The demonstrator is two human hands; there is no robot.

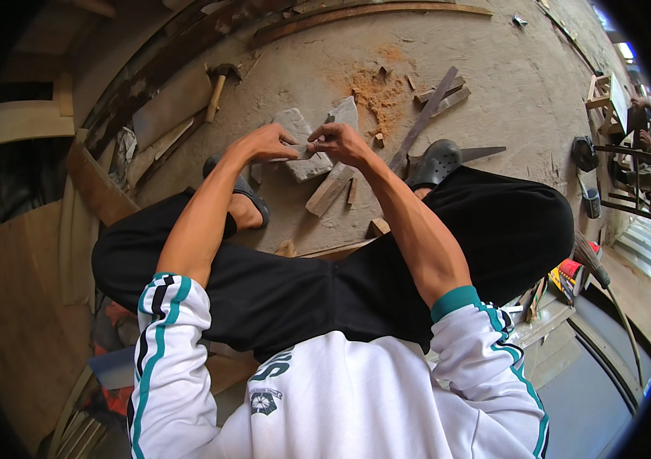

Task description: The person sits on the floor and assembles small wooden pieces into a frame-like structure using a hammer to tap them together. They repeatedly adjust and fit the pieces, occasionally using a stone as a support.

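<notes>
I sit low over a concrete floor with my knees apart. My left hand point(266, 143) and my right hand point(338, 141) meet in front of me, both pinching a small flat piece point(301, 151) that is mostly hidden by the fingers. Just below the hands lie a grey stone point(302, 167) and a short wooden block point(328, 191). A second grey stone point(344, 112) sits behind my right hand.
A hammer point(218, 86) lies at the back left beside wooden planks point(168, 107). Orange sawdust point(375, 90) and wood scraps point(440, 93) are on the floor, with a long metal blade point(422, 118). Dark sandals point(434, 162) are on my feet. A broom point(604, 283) leans at right.
</notes>
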